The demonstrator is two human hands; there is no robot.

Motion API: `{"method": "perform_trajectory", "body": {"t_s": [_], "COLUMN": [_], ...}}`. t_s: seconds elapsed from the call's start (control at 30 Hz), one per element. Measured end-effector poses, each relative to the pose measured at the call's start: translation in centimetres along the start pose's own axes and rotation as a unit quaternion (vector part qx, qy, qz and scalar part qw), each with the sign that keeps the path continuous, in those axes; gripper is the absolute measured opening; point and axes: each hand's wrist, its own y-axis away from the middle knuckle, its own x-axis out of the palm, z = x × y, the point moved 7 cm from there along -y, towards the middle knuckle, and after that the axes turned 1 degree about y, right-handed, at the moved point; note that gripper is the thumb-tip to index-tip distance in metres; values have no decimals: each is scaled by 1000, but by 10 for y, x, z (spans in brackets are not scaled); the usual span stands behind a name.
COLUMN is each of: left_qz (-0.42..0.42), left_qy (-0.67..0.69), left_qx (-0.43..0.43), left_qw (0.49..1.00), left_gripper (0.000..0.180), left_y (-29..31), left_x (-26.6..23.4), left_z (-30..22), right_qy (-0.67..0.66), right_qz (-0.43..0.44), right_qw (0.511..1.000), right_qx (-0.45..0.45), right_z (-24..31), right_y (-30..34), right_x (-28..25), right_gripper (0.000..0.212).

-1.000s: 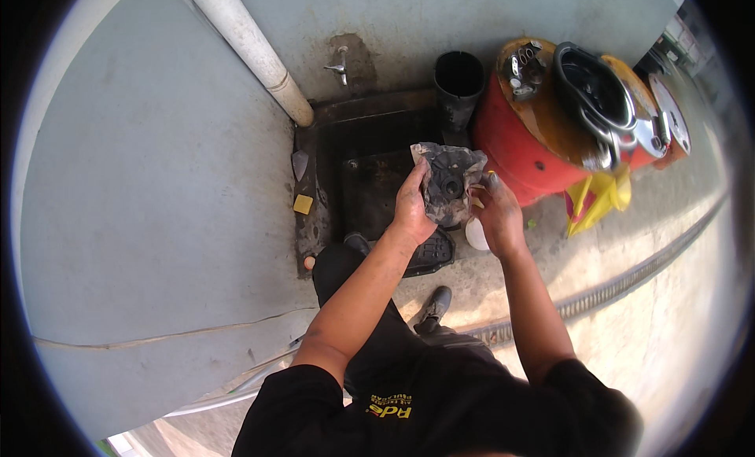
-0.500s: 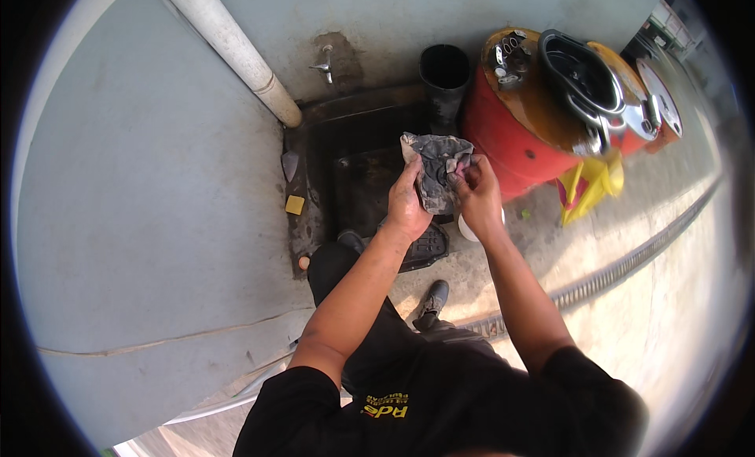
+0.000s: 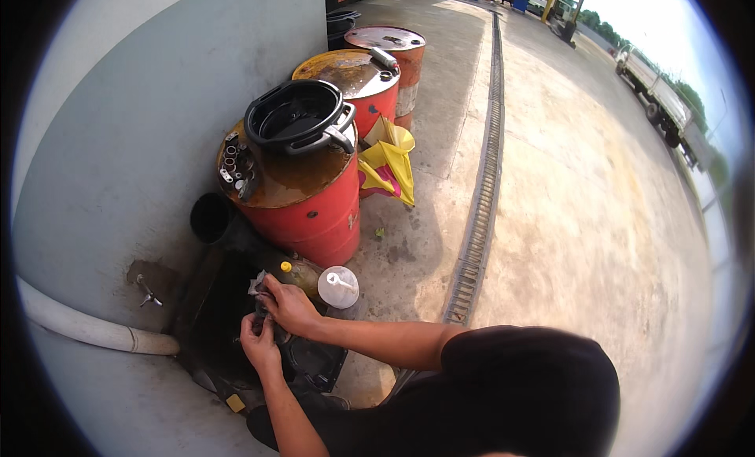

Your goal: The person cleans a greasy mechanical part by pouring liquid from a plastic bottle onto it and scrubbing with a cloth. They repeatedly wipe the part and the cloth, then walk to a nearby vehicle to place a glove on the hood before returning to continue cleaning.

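Over the dark basin (image 3: 208, 300) at lower left, my two hands are close together on a dirty grey rag (image 3: 257, 284). My right hand (image 3: 291, 307) grips it with fingers closed, and a crumpled end sticks out past the fingertips. My left hand (image 3: 259, 347) is just below, its fingers closed round a dark part of the rag; the exact grip is partly hidden. Beneath my forearms lies a black ribbed pan-like part (image 3: 316, 361). Beyond my right hand stand a yellow-capped bottle (image 3: 301, 276) and a white round container with a spout (image 3: 339, 287).
Red drums (image 3: 303, 213) line the wall; a black drain pan (image 3: 295, 119) and metal parts (image 3: 233, 162) sit on the nearest. A black bucket (image 3: 211, 217), tap (image 3: 147, 290), white pipe (image 3: 94, 323) and yellow block (image 3: 235, 403) are nearby. A grated drain (image 3: 480, 197) crosses the concrete.
My view has swung to the right, bringing the yard and a truck into sight. The rag, spread between both hands before, is now bunched up, with my hands closer together.
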Motion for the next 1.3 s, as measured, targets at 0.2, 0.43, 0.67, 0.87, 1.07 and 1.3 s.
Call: {"method": "perform_trajectory", "body": {"t_s": [0.2, 0.43, 0.67, 0.87, 1.07, 1.3], "left_qz": [53, 82, 55, 43, 39, 146], "left_qy": [256, 134, 58, -38, -94, -139], "left_qx": [-118, -42, 1, 90, 85, -31], "left_qw": [958, 987, 997, 994, 991, 979], "left_gripper": [19, 22, 21, 19, 21, 21], "left_y": [6, 4, 5, 13, 20, 23], "left_x": [38, 52, 57, 64, 66, 63], "left_z": [18, 17, 18, -4, -9, 24], "right_qy": [77, 3, 2, 14, 41, 120], "right_qz": [101, 129, 125, 91, 165, 92], "right_qw": [992, 989, 991, 989, 970, 983], "right_qx": [21, 77, 46, 118, 174, 105], "right_z": [-22, -39, -32, -38, -37, -56], "right_y": [17, 30, 42, 50, 41, 3], "right_x": [-17, -42, -55, -50, -62, -82], "right_gripper": [35, 37, 39, 35, 29, 25]}}
